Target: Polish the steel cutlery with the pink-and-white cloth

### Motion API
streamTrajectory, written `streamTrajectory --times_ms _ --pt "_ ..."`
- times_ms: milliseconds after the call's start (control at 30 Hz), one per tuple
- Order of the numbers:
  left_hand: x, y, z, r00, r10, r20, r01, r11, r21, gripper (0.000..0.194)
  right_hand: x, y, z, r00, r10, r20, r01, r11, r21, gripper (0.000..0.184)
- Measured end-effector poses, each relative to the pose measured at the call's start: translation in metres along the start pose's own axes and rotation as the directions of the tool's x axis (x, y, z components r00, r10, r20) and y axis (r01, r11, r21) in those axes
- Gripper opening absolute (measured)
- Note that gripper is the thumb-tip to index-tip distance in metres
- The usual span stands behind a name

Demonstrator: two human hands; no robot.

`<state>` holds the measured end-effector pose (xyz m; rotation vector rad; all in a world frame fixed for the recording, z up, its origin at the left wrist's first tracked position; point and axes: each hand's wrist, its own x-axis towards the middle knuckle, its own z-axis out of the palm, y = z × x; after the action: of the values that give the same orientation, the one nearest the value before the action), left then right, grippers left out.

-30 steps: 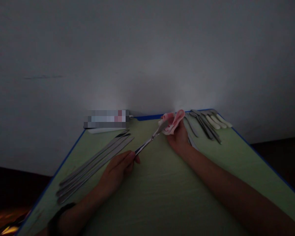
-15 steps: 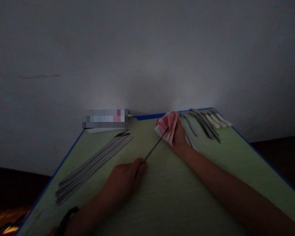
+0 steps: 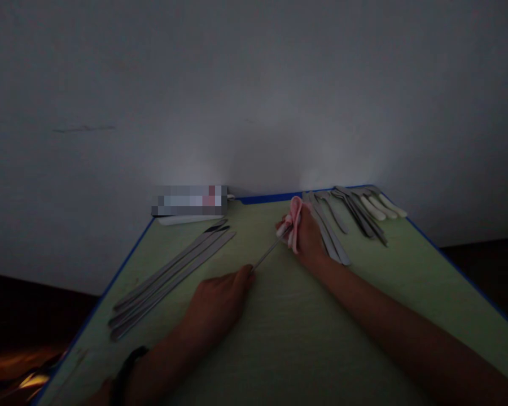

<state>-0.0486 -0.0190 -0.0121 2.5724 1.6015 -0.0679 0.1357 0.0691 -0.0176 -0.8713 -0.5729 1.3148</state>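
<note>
My left hand [image 3: 224, 296] is closed around the near end of a thin piece of metal cutlery [image 3: 265, 255], which slants up and away to the right. A folded pink and white cloth [image 3: 295, 225] is gripped in my right hand [image 3: 311, 234] and wraps the far end of the cutlery. That end is hidden, so its kind cannot be told. Left of my left hand lie several long metal table knives [image 3: 173, 276] side by side. Just beyond my right wrist are flat metal cutlery handles [image 3: 332, 239], and a curved metal utensil [image 3: 334, 214] lies near them.
Farther right lie dark-handled cutlery [image 3: 362, 217] and several white-handled utensils [image 3: 383, 207]. A box-like item with a blurred face [image 3: 190, 200] stands at the back left. The pale green table [image 3: 279, 349] has a blue edge and meets a grey wall [image 3: 254, 84].
The cloth has been bunched tighter around the cutlery's far end, and less of the shaft shows between my hands. The whole view has shifted slightly, with things appearing farther right.
</note>
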Motion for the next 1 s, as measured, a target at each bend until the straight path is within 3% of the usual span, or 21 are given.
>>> streamTrajectory --times_ms 133,300,400,567,700,867,1000 --pt "0.001 0.002 -0.002 1.000 -0.009 -0.005 0.009 1.000 -0.010 0.036 -0.018 0.003 0.008 0.997 0.077 -0.010 -0.077 0.982 -0.175 0.046" --pt "0.004 0.007 -0.008 1.000 -0.021 -0.001 0.021 0.999 -0.034 0.034 -0.041 0.007 0.018 0.995 0.054 0.080 -0.027 0.952 -0.305 0.048" --pt "0.004 0.006 -0.012 1.000 0.012 -0.018 -0.014 0.996 -0.088 0.033 -0.043 0.009 0.019 0.993 0.077 0.091 -0.054 0.971 -0.232 0.043" --pt "-0.001 -0.003 -0.010 0.962 0.235 -0.138 -0.258 0.949 -0.180 0.038 -0.029 0.004 0.016 0.982 0.186 0.024 -0.188 0.975 0.123 0.030" --pt "-0.001 -0.009 -0.006 0.951 0.233 -0.204 -0.267 0.950 -0.162 0.034 -0.025 0.002 0.013 0.977 0.208 0.049 -0.214 0.954 0.210 0.031" --pt "0.001 -0.011 -0.006 0.941 0.151 -0.304 -0.210 0.962 -0.172 0.036 -0.037 0.009 0.011 0.963 0.126 0.236 -0.103 0.989 -0.107 0.038" --pt "0.002 -0.013 -0.004 0.915 0.151 -0.373 -0.227 0.959 -0.167 0.035 -0.051 0.017 0.012 0.947 0.082 0.311 0.025 0.945 -0.327 0.037"
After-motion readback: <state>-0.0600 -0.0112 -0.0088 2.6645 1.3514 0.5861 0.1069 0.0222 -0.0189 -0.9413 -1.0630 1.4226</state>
